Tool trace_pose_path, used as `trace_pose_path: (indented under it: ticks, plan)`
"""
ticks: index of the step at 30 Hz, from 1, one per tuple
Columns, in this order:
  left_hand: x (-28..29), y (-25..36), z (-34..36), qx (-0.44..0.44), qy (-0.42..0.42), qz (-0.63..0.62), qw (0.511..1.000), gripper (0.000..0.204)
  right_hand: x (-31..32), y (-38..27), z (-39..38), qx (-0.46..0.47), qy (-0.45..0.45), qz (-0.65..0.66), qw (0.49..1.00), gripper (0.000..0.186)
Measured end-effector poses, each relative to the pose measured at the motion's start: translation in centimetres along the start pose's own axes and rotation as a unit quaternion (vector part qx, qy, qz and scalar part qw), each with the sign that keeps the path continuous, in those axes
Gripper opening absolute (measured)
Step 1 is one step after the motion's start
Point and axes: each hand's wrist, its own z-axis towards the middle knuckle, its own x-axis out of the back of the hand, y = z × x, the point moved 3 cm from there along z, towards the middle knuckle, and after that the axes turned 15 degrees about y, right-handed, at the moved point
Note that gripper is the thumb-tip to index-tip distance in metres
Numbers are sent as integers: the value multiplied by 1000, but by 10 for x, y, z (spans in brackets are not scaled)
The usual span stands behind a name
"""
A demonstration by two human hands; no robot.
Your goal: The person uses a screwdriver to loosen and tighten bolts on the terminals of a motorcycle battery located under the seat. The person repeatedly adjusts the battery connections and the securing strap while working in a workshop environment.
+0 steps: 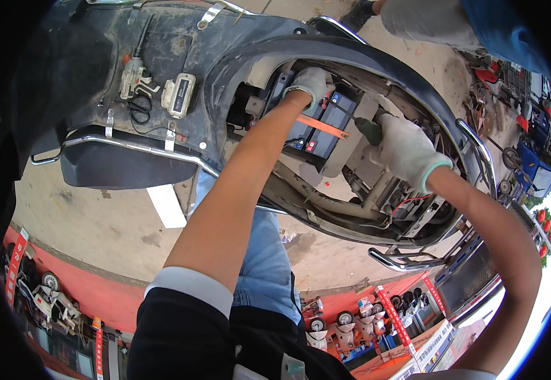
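Note:
An electric scooter (250,47) lies open beneath me, its under-seat compartment showing dark batteries (335,117) with an orange strap (319,125) across them. My right hand (402,142), in a whitish knit glove, is closed on a screwdriver (369,130) with a dark green handle. The screwdriver's thin shaft points up and left, toward the battery terminals. Also gloved, my left hand (312,85) rests at the batteries' far end with its fingers curled. What its fingers pinch is hidden.
A cordless power driver (135,79) and a loose battery pack (178,95) lie on the scooter's footboard. Chrome rails (142,147) edge the body. Loose wires (408,201) show in the compartment's rear. Another person's leg (421,22) is beyond the scooter, at top right.

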Motion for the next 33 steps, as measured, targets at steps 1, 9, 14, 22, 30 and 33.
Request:
trace_pose_path:
  ticks: [1,9,14,22,30,33]
  plan:
    - [0,2,-1,-3,1,-6,1000,26,-3,-9,-10,77,70,-138,985,31]
    - [-5,-3,1,1,9,14,1000,28,-12,16,9,-398,-135,550,722,26]
    - [-5,-5,2,-18,12,-7,1000,27,-5,-13,-14,147,115,-304,934,31]
    - [-2,-3,-2,16,12,-15,1000,27,-14,5,1,-255,-35,310,915,36]
    - [-6,-2,-1,-7,24,-14,1000,28,-3,-18,7,13,2,-53,999,40]
    - [-5,-3,-2,-4,32,-17,999,28,-9,-6,15,-123,22,118,985,42]
